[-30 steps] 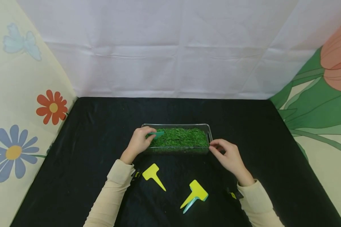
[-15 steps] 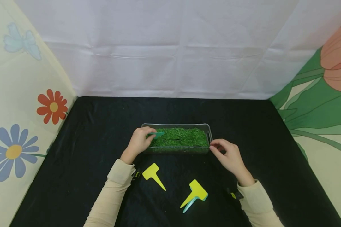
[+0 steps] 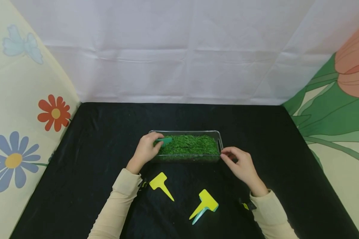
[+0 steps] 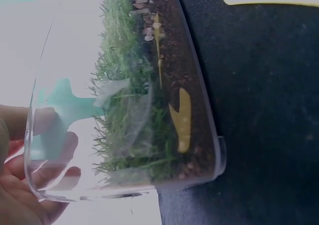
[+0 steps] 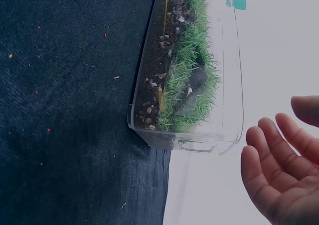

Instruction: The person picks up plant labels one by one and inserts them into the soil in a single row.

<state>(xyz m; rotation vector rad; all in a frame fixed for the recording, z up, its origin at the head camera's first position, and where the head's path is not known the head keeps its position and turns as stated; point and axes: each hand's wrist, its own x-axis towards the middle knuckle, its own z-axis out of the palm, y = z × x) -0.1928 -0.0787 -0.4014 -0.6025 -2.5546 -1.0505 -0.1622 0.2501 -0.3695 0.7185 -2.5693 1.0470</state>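
A clear plastic bin (image 3: 183, 155) holds green grass (image 3: 194, 144) over dark soil (image 4: 187, 75). My left hand (image 3: 144, 149) is at the bin's left end, pinching a green T-shaped plant label (image 3: 166, 141) by its wide head between thumb and fingers. In the left wrist view the label's stem points at the grass, its tip at the blades. My right hand (image 3: 240, 165) hovers by the bin's right front corner with loosely bent fingers. The right wrist view shows nothing in that palm, fingertips close to the rim.
In front of the bin, one yellow plant label (image 3: 160, 182) lies on the black cloth (image 3: 107, 132). Farther right, another yellow label (image 3: 208, 199) overlaps a turquoise label (image 3: 201, 215). A white backdrop (image 3: 185, 76) rises behind, with flower-printed panels on both sides.
The green label has turned slightly in my left fingers, so more of its face shows. My right hand has stayed by the corner.
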